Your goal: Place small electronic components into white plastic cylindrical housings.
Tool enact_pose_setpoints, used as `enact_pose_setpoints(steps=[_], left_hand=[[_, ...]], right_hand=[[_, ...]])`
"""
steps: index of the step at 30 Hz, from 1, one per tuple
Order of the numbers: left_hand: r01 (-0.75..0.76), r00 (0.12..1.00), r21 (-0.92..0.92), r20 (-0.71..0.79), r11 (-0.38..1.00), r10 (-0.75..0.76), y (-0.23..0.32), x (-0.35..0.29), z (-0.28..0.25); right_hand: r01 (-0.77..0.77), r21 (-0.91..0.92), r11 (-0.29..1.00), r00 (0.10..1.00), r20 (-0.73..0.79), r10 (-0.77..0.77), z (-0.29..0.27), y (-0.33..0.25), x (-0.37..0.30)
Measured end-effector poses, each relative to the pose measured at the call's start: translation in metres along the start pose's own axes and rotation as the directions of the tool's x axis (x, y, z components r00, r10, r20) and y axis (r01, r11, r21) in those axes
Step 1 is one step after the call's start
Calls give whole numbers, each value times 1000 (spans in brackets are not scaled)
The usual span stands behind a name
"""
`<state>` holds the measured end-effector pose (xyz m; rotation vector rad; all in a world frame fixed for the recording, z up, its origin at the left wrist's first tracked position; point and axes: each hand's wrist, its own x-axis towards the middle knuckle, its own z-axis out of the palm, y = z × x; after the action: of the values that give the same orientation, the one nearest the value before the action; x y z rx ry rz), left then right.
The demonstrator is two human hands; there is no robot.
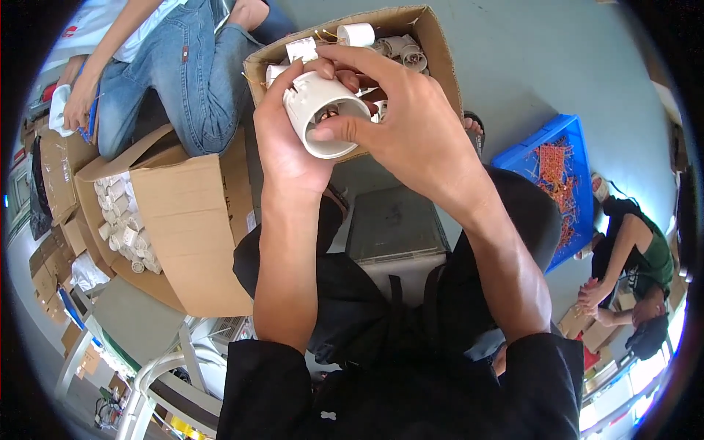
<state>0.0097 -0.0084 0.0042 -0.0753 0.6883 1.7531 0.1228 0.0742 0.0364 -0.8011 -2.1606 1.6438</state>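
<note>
A white, hollow plastic cylinder [323,89], like a lamp housing, is tilted with its open end toward me. Inside it shows a small copper-coloured metal part [328,113]. My left hand [290,154] is wrapped round the cylinder from the left and below. From the right, my right hand [411,117] grips it, with the thumb reaching into the open mouth and the fingers curled at the far side, partly hidden. Right behind my hands stands an open cardboard box [445,55] with several similar white cylinders [357,34], some with thin yellow wires.
At left, a second cardboard box [192,242] holds many small white parts [125,227]. A blue crate [583,169] with orange-red wired pieces [555,176] lies on the floor at right. A person in jeans [191,73] sits far left; another person [631,253] is at right.
</note>
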Motion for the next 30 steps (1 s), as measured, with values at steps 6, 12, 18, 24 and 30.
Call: enact_pose_setpoints(steps=[6,12,18,24,30], left_hand=[[-69,994,49,-84,996,73,-2,-5,6],[-155,973,172,-142,973,180,-7,-6,1],[-131,972,209,-163,969,167,-13,-4,5],[-2,979,-93,-205,996,-17,-5,0,-1],[6,967,19,-256,1000,-1,1,-5,-1]], right_hand=[[13,65,998,1000,-18,-12,5,0,-5],[-13,93,996,999,-38,17,9,-1,-7],[-68,156,985,997,-29,73,4,3,-6],[-46,62,997,999,-2,46,3,-3,-5],[89,151,984,994,49,-98,9,7,-7]])
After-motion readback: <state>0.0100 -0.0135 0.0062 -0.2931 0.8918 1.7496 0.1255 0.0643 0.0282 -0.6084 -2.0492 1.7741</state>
